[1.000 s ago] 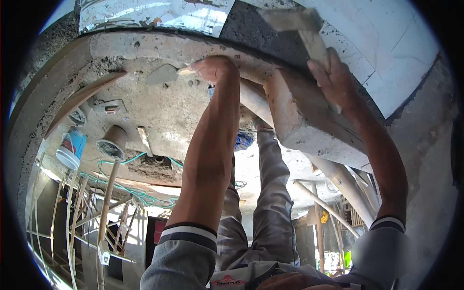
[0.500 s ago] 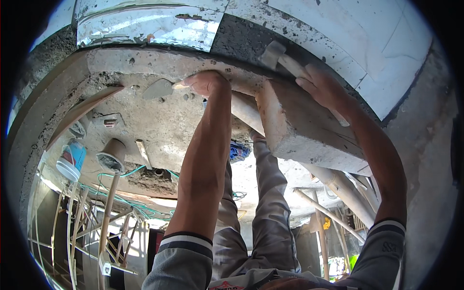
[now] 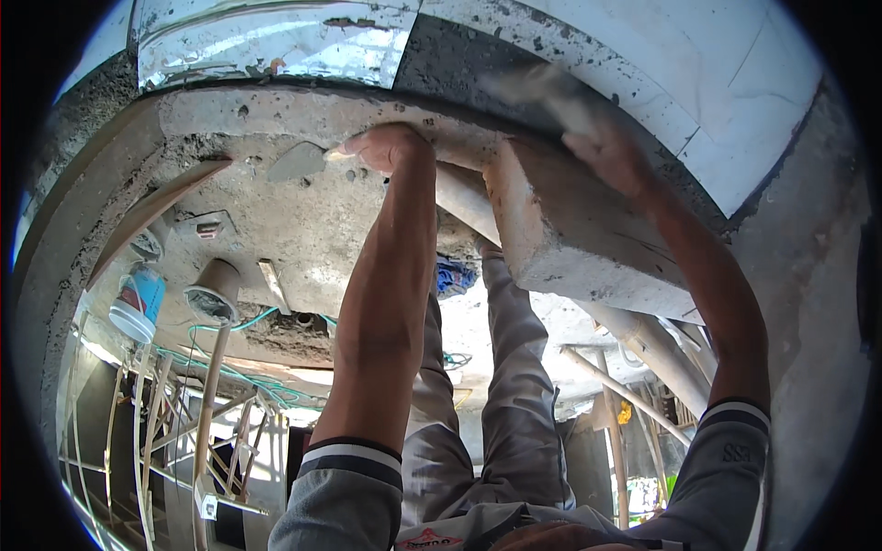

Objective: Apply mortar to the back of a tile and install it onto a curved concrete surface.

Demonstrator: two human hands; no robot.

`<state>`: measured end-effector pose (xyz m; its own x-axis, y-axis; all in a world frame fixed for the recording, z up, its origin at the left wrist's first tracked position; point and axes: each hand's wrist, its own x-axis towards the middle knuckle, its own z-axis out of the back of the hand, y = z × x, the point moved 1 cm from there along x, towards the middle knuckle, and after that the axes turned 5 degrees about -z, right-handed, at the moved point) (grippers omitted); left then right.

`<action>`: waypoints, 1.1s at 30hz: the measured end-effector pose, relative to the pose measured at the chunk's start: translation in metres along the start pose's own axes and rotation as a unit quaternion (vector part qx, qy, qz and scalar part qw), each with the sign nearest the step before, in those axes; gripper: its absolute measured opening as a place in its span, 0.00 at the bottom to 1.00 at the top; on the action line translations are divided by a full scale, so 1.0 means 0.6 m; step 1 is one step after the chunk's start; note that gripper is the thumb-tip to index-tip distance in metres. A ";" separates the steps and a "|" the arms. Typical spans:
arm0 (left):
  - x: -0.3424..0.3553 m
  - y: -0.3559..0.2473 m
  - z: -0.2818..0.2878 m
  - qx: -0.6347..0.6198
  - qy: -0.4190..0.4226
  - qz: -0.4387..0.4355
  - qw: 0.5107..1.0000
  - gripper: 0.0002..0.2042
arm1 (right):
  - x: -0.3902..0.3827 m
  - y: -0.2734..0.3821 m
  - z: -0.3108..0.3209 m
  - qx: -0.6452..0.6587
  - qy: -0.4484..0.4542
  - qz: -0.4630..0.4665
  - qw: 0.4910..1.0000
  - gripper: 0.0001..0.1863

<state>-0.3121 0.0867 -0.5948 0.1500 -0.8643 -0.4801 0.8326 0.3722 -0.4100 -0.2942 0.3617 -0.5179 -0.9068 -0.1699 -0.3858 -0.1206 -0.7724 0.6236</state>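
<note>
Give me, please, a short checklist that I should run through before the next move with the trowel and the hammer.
1. Trowel secured: ok, its handle is held in the left grip.
2. Hammer secured: ok, the right grip is closed on its handle, though blurred.
3. Left grip apart from the hammer: ok, a gap shows between them.
4. Hammer clear of the dark strip behind it: cannot tell, blur hides any contact.
5. Glossy white tile clean: not ok, dark residue and bits lie on it.
6. Gloves worn: not ok, both grips are bare.
</note>
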 end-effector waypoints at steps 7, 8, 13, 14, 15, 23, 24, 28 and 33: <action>0.048 0.019 0.000 0.063 -0.064 -0.011 0.996 0.40 | 0.023 0.068 0.047 0.086 0.077 -0.151 0.982 0.20; 0.041 0.026 0.009 0.068 -0.061 -0.008 0.996 0.40 | 0.006 0.057 0.042 0.083 0.078 -0.156 0.981 0.20; -0.008 -0.003 0.007 -0.075 0.022 0.013 0.997 0.40 | 0.020 -0.018 0.010 -0.104 0.251 -0.100 0.957 0.23; -0.011 -0.009 0.008 -0.114 0.033 0.017 0.993 0.40 | 0.038 0.008 0.029 -0.150 0.313 -0.139 0.927 0.24; 0.010 0.001 0.013 -0.034 -0.006 -0.045 0.998 0.40 | 0.033 0.026 0.037 -0.098 0.230 -0.106 0.962 0.23; -0.004 0.002 0.003 -0.071 0.009 -0.003 0.997 0.38 | 0.008 -0.016 0.021 -0.085 0.234 -0.120 0.961 0.20; 0.004 -0.002 -0.006 -0.070 0.004 -0.004 0.998 0.38 | 0.008 0.006 0.031 -0.054 0.198 -0.107 0.973 0.23; 0.020 0.005 -0.011 0.053 -0.061 -0.006 0.997 0.37 | 0.026 0.010 0.017 0.080 0.065 -0.139 0.985 0.24; 0.010 0.003 -0.001 -0.015 -0.002 -0.028 0.999 0.39 | 0.022 0.020 0.011 -0.054 0.206 -0.119 0.970 0.25</action>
<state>-0.3102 0.0826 -0.5989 0.1055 -0.8852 -0.4531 0.8229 0.3335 -0.4600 -0.3102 0.3543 -0.5112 -0.6172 -0.1920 -0.7630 -0.2433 -0.8757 0.4171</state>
